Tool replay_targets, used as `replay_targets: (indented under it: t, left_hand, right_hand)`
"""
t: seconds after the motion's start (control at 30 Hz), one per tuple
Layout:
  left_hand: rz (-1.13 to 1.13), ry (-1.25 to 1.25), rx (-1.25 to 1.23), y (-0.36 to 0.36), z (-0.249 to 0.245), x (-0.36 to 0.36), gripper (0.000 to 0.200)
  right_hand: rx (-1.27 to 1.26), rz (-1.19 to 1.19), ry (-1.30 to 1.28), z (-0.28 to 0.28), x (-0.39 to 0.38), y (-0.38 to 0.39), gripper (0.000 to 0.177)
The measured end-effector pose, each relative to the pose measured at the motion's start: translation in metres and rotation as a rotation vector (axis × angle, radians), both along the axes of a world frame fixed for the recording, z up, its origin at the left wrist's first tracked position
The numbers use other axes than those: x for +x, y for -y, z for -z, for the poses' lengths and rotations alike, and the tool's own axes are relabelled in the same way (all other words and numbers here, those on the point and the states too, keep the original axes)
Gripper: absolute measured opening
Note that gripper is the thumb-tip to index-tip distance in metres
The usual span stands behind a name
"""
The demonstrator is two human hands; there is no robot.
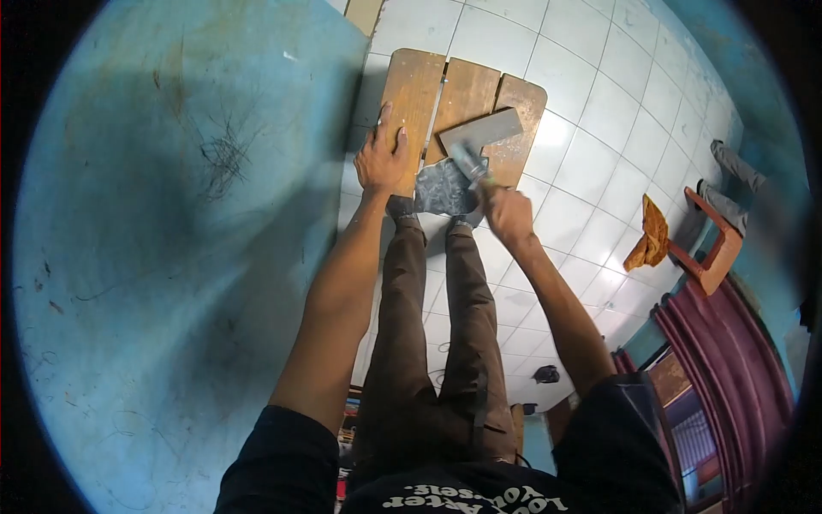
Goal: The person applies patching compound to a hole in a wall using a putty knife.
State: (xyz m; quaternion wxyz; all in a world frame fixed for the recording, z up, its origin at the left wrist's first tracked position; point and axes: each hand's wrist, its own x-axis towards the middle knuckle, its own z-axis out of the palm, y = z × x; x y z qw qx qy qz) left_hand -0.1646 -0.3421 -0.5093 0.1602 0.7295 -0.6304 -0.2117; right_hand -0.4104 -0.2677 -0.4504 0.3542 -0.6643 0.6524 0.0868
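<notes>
My left hand (383,160) lies on the left plank of a small wooden bench (413,81), fingers stretched out and apart. In my right hand (509,214) is the handle of a wide scraper (481,128), its fingers wrapped round it. The scraper's flat grey head slants across the middle and right planks, and its handle is smeared by motion. A mottled dark grey piece (443,187) sits at the bench's near edge, between my feet and under the scraper handle. My dark-covered feet (399,206) are right at that edge.
A scratched blue wall (188,214) rises close on the left. White floor tiles (582,103) surround the bench. At right are a reddish wooden chair (719,257), an orange-brown cloth (651,236) and a maroon curtain (728,360). A person's trouser legs (732,184) show behind the chair.
</notes>
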Motion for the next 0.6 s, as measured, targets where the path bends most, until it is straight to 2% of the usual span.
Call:
replay_targets:
  t: [0.03, 0.07, 0.1, 0.13, 0.17, 0.2, 0.27, 0.33, 0.37, 0.4, 0.5, 0.57, 0.6]
  left_hand:
    - [-0.002, -0.001, 0.022, 0.000, -0.002, -0.001, 0.060]
    - [0.005, -0.007, 0.019, 0.000, -0.002, -0.003, 0.060]
    - [0.009, -0.019, 0.005, -0.001, -0.002, -0.003, 0.060]
    - [0.009, -0.022, -0.014, 0.001, -0.003, -0.003, 0.060]
    - [0.018, -0.015, -0.021, 0.003, -0.004, -0.002, 0.060]
    - [0.018, -0.012, 0.001, 0.002, -0.004, -0.002, 0.060]
    - [0.010, -0.015, 0.028, -0.001, -0.004, -0.005, 0.059]
    - [0.005, -0.007, 0.054, 0.001, -0.008, -0.006, 0.060]
    - [0.007, -0.002, 0.046, 0.002, -0.006, -0.005, 0.060]
    - [0.009, 0.012, 0.058, 0.002, -0.005, -0.005, 0.060]
    - [0.016, 0.014, 0.062, -0.001, -0.003, -0.009, 0.060]
    - [0.015, 0.023, 0.035, 0.002, -0.003, -0.005, 0.060]
    - [0.018, 0.024, 0.045, 0.002, -0.002, -0.006, 0.060]
  right_hand:
    - [-0.026, -0.051, 0.018, -0.009, -0.002, 0.002, 0.035]
    - [0.017, -0.049, -0.095, 0.003, -0.015, 0.010, 0.033]
    - [-0.031, 0.216, -0.087, 0.001, -0.022, 0.009, 0.034]
    - [-0.081, 0.477, -0.068, -0.024, -0.016, 0.026, 0.035]
    - [-0.165, 0.172, -0.083, 0.033, -0.028, -0.007, 0.031]
    - [-0.088, -0.055, -0.064, 0.045, -0.028, -0.024, 0.032]
    - [-0.219, -0.018, 0.005, 0.021, -0.033, -0.014, 0.033]
    - [-0.149, 0.296, -0.076, -0.025, -0.020, 0.025, 0.032]
    - [0.001, 0.205, -0.143, -0.001, -0.021, 0.008, 0.037]
    - [-0.120, -0.016, -0.039, 0.020, -0.022, -0.016, 0.037]
    - [-0.131, -0.077, -0.064, 0.027, -0.034, -0.015, 0.037]
    - [-0.085, 0.188, -0.132, 0.034, -0.028, -0.009, 0.034]
    - [-0.114, -0.010, -0.075, 0.037, -0.022, -0.021, 0.034]
